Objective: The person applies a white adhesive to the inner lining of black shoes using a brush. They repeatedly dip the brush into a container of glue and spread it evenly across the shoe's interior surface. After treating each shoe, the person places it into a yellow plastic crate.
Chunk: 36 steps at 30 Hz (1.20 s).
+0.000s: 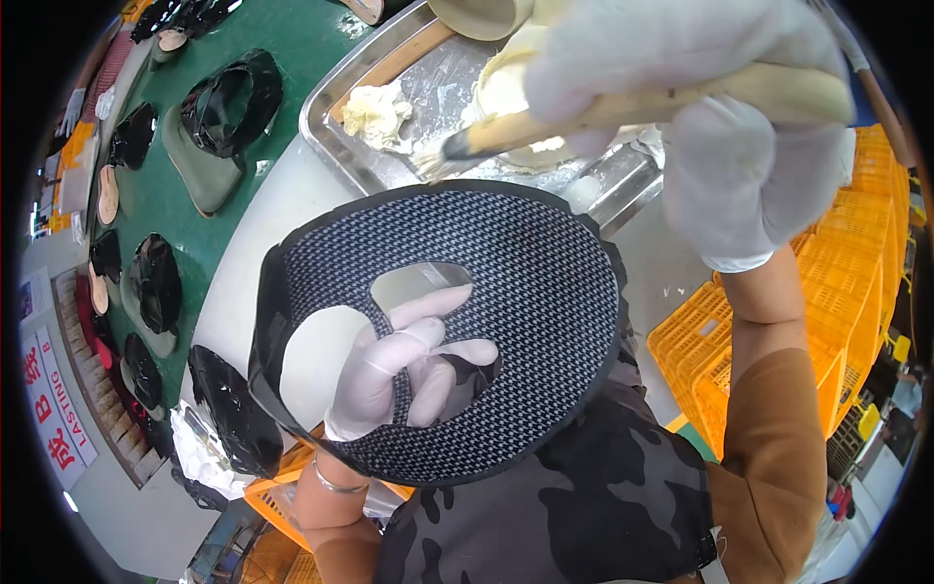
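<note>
My left hand (375, 380), in a white glove, reaches through the cutouts of a shoe upper (545, 302). Its fingers are closed round the narrow strap between the openings. The upper's black-and-white woven lining faces up, and its dark edge curls at the left. Above the upper's far edge, my gloved right hand (720, 136) grips a wooden-handled brush (593, 109). The brush's pale bristles point down to the left, close to the upper's far rim; whether they touch it I cannot tell. Beyond is a metal tray (319, 102) with lumps of cream-coloured paste (377, 117).
A pale cup (477, 18) stands at the tray's far side. On the green surface (292, 29) to the left lie several black uppers and grey-green lasts (199, 165). Stacked orange crates (691, 331) stand at the right. Crumpled white paper (199, 453) lies at the lower left.
</note>
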{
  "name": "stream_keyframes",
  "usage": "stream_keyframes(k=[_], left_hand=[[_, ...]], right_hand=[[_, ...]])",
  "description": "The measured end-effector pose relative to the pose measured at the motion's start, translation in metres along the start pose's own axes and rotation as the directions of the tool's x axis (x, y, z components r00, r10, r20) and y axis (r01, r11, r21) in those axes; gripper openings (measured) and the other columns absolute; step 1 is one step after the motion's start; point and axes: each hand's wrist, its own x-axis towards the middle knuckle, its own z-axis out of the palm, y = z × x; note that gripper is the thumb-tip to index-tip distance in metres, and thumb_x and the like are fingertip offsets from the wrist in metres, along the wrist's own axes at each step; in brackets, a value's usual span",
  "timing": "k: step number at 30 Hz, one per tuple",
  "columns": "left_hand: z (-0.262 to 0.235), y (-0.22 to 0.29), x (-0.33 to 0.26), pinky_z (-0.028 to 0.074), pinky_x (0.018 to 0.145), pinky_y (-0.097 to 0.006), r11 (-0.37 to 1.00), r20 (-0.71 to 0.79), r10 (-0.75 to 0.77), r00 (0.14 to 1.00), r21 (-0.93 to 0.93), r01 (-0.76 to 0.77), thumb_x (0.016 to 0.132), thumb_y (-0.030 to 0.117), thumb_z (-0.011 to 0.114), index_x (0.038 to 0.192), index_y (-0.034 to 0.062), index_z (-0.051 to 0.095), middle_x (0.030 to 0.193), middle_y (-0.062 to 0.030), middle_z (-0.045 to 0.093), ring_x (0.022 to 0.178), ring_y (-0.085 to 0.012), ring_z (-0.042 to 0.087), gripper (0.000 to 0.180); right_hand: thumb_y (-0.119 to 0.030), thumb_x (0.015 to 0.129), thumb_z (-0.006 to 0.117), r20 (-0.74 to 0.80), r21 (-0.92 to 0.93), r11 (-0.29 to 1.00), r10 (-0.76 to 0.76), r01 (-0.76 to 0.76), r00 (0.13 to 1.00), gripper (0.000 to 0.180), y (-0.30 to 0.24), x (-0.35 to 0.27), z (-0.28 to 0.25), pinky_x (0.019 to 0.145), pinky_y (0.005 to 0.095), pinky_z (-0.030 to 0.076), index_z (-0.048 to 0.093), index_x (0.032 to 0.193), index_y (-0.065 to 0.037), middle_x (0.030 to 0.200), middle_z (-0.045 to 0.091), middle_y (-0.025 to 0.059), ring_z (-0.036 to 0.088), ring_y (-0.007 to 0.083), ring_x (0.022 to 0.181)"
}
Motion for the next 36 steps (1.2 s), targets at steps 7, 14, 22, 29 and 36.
stream_keyframes(k=[7, 14, 22, 29, 36], left_hand=[[0.009, -0.010, 0.013, 0.041, 0.057, -0.024, 0.900, -0.210, -0.067, 0.975, 0.410, 0.150, 0.090, 0.017, 0.033, 0.099, -0.0099, 0.054, 0.039, -0.0058, 0.042, 0.044, -0.0156, 0.043, 0.035], [0.016, -0.002, 0.016, 0.043, 0.060, -0.027, 0.961, -0.021, 0.005, 1.000, 0.278, 0.001, 0.089, 0.010, 0.032, 0.120, -0.0046, 0.047, 0.041, -0.0050, 0.038, 0.039, -0.0131, 0.039, 0.037], [0.015, -0.003, 0.008, 0.047, 0.086, -0.037, 0.971, -0.083, 0.091, 0.992, 0.227, -0.070, 0.088, 0.001, 0.031, 0.124, -0.0063, 0.042, 0.043, 0.0020, 0.035, 0.035, -0.0075, 0.037, 0.039], [0.023, -0.009, -0.002, 0.049, 0.082, -0.036, 0.931, -0.063, 0.209, 0.976, 0.317, -0.179, 0.086, 0.001, 0.032, 0.122, -0.0070, 0.044, 0.047, 0.0009, 0.037, 0.036, -0.0068, 0.037, 0.038], [0.009, -0.024, -0.008, 0.050, 0.072, -0.027, 0.881, -0.095, 0.391, 0.915, 0.325, -0.343, 0.087, 0.002, 0.032, 0.121, -0.0095, 0.043, 0.049, -0.0056, 0.047, 0.038, -0.0087, 0.042, 0.037]], right_hand=[[-0.012, 0.082, 0.059, 0.181, -0.070, 0.998, 0.015, -0.002, 0.983, 0.023, 0.002, 0.010, 0.010, 0.067, 0.0256, 0.049, 0.054, 0.099, 0.004, 0.087, 0.062, 0.0116, 0.061, 0.0175, 0.076], [-0.011, 0.079, 0.063, 0.364, -0.235, 0.972, 0.083, 0.006, 0.928, 0.019, 0.001, 0.009, 0.015, 0.070, 0.0278, 0.048, 0.059, 0.093, 0.000, 0.087, 0.062, 0.0089, 0.060, 0.0175, 0.078], [-0.009, 0.081, 0.062, 0.157, -0.150, 0.982, 0.135, -0.111, 0.978, 0.016, -0.008, -0.018, -0.007, 0.067, 0.0295, 0.049, 0.055, 0.089, 0.004, 0.087, 0.062, 0.0134, 0.061, 0.0216, 0.072], [-0.008, 0.082, 0.062, 0.179, -0.006, 1.000, -0.011, 0.012, 0.984, 0.018, -0.003, -0.005, 0.011, 0.071, 0.0280, 0.047, 0.054, 0.094, 0.003, 0.093, 0.062, 0.0155, 0.060, 0.0188, 0.080], [-0.014, 0.089, 0.051, -0.003, 0.074, 0.981, 0.182, -0.181, 0.983, 0.020, 0.007, -0.040, -0.006, 0.065, 0.0237, 0.048, 0.050, 0.098, 0.004, 0.089, 0.061, 0.0128, 0.059, 0.0126, 0.072]])
